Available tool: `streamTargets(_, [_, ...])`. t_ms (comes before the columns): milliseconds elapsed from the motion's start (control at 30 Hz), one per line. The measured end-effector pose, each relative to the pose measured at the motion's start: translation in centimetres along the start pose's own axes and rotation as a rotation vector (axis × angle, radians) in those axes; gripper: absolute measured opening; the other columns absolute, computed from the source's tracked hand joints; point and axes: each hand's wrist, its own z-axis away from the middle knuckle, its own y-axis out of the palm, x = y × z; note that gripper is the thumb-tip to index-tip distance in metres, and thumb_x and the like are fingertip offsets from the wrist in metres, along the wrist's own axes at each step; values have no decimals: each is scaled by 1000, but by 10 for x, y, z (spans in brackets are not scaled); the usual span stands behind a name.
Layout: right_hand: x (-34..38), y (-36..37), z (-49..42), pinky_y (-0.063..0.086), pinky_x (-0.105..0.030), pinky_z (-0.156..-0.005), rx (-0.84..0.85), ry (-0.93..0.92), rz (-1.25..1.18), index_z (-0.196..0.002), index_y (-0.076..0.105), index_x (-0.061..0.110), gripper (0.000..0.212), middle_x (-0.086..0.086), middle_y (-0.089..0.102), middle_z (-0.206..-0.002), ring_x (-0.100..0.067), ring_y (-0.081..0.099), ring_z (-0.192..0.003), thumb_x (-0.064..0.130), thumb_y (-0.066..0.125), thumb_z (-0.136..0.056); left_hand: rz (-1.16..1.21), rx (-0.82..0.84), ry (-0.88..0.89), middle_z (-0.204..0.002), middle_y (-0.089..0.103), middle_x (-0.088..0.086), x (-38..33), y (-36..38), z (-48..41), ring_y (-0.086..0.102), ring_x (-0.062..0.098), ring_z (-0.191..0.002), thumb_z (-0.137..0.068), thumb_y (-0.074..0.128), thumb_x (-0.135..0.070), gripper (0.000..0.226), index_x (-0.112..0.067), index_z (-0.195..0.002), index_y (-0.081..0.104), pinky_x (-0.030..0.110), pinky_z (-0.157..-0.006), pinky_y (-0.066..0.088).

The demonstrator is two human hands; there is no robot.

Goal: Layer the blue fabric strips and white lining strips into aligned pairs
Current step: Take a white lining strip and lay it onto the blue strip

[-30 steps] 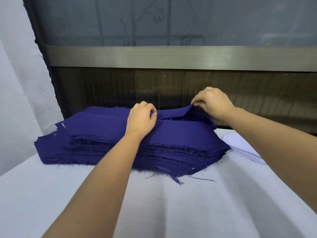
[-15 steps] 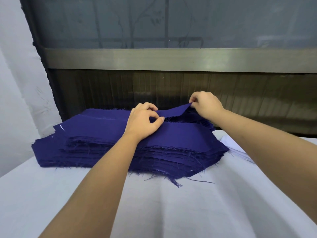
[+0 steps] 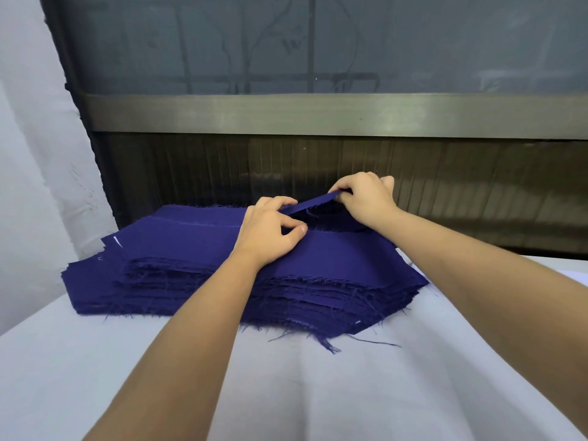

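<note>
One blue strip [image 3: 315,203] is being peeled from the stack of blue fabric strips [image 3: 191,259], piled on the bench [image 3: 286,393] toward twelve o'clock. Its raised far edge is pinched by the fingers of the right hand [image 3: 366,198] at one o'clock and of the left hand [image 3: 270,232] beside it. Next, a lift of that layer alone is called for, then alignment on a white lining strip.

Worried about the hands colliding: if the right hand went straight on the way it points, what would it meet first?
Probably the left hand: the right hand points leftward along the lifted blue strip both pinch. Depth unclear.
</note>
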Motion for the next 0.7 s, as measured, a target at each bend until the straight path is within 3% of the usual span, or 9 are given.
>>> streamTargets(133, [-2,-10,8,12,-24,-75,-107,-66,-43,-94,73,28,32,8,69,-102,-19,49,-110,8,49,-91,-113,-35,-34,-142,42,-12,2,1,1,26,14,-128,-93,48,-40,33,-30,-121,63,28,-100,13])
streamTargets(333, [-40,-36,37,15,-23,-80,-198,-52,-83,-94,75,22,33,5,68,-104,-21,47,-107,1,50,-89,-242,-40,-62,-141,44,-12,0,2,-2,28,16,-128,-96,43,-36,34,-24,-121,63,30,-96,12])
streamTargets(433, [-67,-54,58,33,-39,-95,-202,-70,-113,-92,75,15,30,0,70,-99,-26,51,-102,-4,53,-86,-320,-73,-70,-137,48,-12,-6,-1,-2,36,15,-123,-97,41,-31,32,-24,-122,61,31,-90,13])
streamTargets(533, [-93,-68,83,40,-48,-89,-206,-72,-82,-90,76,11,18,-4,71,-95,-29,54,-96,1,61,-85,-441,-93,89,-132,53,-11,-17,-6,-1,42,15,-119,-97,42,-28,32,-27,-124,58,34,-88,14])
streamTargets(633, [-117,-78,107,40,-32,-81,-230,-55,-89,-87,75,6,14,-8,71,-90,-25,54,-88,-2,64,-83,-526,-105,320,-119,64,-4,-30,-16,2,56,22,-107,-92,54,-13,28,-23,-115,66,37,-88,17])
streamTargets(700, [-132,-86,126,37,-15,-73,-243,-20,-150,-87,74,5,14,-8,69,-85,-5,54,-81,-5,64,-82,-541,-130,462,-104,70,-1,-40,-22,7,64,22,-90,-80,67,0,32,-20,-103,72,37,-84,21])
